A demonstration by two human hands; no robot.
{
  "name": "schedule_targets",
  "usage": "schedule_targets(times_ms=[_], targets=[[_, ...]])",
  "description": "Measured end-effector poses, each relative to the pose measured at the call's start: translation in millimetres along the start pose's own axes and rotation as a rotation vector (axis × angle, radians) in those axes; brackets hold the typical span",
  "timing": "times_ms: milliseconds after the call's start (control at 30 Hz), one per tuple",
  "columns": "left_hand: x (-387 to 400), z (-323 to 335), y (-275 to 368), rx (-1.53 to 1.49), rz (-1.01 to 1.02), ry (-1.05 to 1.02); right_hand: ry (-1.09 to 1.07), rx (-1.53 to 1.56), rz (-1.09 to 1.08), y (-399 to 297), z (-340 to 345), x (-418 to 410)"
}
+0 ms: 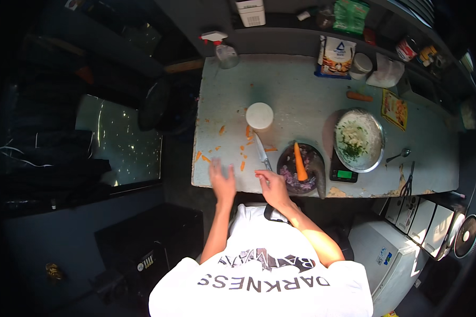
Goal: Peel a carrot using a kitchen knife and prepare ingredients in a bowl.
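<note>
My left hand is blurred at the table's front edge, fingers apart and holding nothing, close to orange carrot peelings. My right hand has its fingers curled beside the handle of a kitchen knife; whether it grips anything is unclear. The knife lies with its blade pointing away from me, towards a white-lidded round container. Right of that hand, a peeled carrot rests across a dark stone mortar containing chopped purplish pieces, probably shallots. A grey stone pestle leans along the mortar's right side.
A metal bowl of flour and chopped greens sits on a digital scale. To its right are a spoon, scissors and a yellow packet. Another carrot, a flour bag and a spray bottle stand farther back.
</note>
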State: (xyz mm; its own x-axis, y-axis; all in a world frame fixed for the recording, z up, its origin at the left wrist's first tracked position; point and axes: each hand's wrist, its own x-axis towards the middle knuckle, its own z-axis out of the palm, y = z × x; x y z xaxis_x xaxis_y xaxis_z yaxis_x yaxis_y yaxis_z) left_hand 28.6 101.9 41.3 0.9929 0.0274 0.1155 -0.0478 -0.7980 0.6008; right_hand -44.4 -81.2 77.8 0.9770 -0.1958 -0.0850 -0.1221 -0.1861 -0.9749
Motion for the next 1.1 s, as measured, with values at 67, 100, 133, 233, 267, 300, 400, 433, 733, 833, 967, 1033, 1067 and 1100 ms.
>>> schedule_targets(times_ms=[67,100,133,233,267,300,400,433,733,833,967,1033,1067,1100], targets=[[7,-20,-63,0.064,-0.127,-0.011,0.023,-0.263,-0.121,16,24,6],[10,-30,-81,0.061,-0.134,-0.011,0.053,-0.523,-0.242,20,33,6],[18,-38,-95,0.131,-0.119,-0.022,0.057,-0.774,-0.208,21,36,8],[39,-33,-107,0.239,-0.046,-0.052,0.067,-0.955,-0.108,26,41,15],[48,-22,-95,0.273,0.003,-0.054,0.046,-0.987,-0.105,26,42,16],[61,-11,-73,0.112,0.128,-0.097,0.056,-0.998,-0.1,27,45,17],[111,13,29,-0.213,0.435,-0.239,0.131,-1.009,-0.083,30,50,21],[130,18,56,-0.222,0.486,-0.312,0.104,-0.976,-0.012,30,53,23],[197,87,139,-0.181,0.474,-0.635,0.193,-0.565,0.202,5,23,50],[213,85,129,-0.365,0.476,-0.551,0.236,-0.375,0.314,-11,-7,81],[198,24,98,-0.534,0.213,-0.294,0.324,-0.399,0.296,27,-45,109],[165,-9,42,-0.349,0.176,-0.121,0.412,-0.497,0.132,53,-54,121],[148,-15,-4,-0.24,0.147,-0.055,0.393,-0.491,0.12,54,-55,131],[131,-19,-51,-0.158,0.116,-0.031,0.369,-0.532,0.133,51,-54,141]])
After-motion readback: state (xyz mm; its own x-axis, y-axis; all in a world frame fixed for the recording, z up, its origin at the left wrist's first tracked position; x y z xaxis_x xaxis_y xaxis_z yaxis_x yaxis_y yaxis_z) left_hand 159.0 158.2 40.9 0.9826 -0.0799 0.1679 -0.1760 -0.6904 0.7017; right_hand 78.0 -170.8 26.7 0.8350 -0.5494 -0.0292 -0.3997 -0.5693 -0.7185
